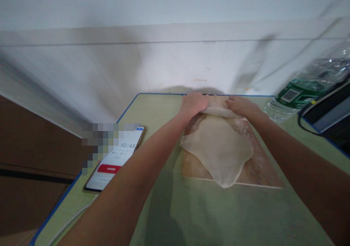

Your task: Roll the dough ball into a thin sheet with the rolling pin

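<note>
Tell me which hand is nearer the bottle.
The right hand, at the far end of the dough, toward the bottle; the left hand is farther off, toward the phone.

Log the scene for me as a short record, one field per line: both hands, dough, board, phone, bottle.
Left hand: at pale roll's left end
Right hand: at its right end
Dough: flat sheet, near corner past board's edge
Board: wooden, on table
Phone: table's left side, screen lit
Bottle: right, clear, green label
</note>
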{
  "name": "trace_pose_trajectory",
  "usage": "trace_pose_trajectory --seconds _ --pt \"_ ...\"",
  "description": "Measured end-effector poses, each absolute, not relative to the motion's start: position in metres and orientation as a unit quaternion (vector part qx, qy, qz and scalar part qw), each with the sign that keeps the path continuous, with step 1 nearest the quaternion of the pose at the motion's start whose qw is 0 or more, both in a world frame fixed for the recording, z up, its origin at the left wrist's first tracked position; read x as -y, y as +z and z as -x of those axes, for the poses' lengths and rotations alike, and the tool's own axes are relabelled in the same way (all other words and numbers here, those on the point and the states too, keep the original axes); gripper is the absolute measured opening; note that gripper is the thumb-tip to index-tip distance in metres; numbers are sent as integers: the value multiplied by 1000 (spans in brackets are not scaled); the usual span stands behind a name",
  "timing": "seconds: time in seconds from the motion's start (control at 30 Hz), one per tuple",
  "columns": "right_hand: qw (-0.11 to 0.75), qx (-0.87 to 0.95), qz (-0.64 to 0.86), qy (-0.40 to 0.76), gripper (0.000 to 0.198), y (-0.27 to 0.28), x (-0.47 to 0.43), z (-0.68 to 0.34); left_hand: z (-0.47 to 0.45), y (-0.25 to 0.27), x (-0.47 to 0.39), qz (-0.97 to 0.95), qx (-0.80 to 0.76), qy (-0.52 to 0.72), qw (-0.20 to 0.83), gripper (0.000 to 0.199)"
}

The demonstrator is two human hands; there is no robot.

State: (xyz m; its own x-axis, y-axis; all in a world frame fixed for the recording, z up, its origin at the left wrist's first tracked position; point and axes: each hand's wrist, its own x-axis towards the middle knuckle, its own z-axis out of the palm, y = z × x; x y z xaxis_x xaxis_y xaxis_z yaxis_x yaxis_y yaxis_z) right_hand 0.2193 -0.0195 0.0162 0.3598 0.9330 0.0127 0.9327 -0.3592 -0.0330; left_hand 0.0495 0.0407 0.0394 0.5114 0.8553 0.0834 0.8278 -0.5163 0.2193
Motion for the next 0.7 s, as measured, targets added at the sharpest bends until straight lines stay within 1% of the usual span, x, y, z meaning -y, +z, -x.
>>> trace_pose_trajectory --seconds 0.1,0.2,0.43,0.7 --pt "40 530 847 28 52 20 37 -205 -41 41 -25 -871 -479 88 54 59" --pt "44 539 841 5 52 26 58 -187 -29 40 -8 -881 -465 86 33 66" --pt "-16 576 814 -76 50 35 112 -153 5 37 33 -906 -412 94 -25 64" --pt "43 625 772 -108 45 32 163 -140 41 53 74 -935 -347 53 -39 61"
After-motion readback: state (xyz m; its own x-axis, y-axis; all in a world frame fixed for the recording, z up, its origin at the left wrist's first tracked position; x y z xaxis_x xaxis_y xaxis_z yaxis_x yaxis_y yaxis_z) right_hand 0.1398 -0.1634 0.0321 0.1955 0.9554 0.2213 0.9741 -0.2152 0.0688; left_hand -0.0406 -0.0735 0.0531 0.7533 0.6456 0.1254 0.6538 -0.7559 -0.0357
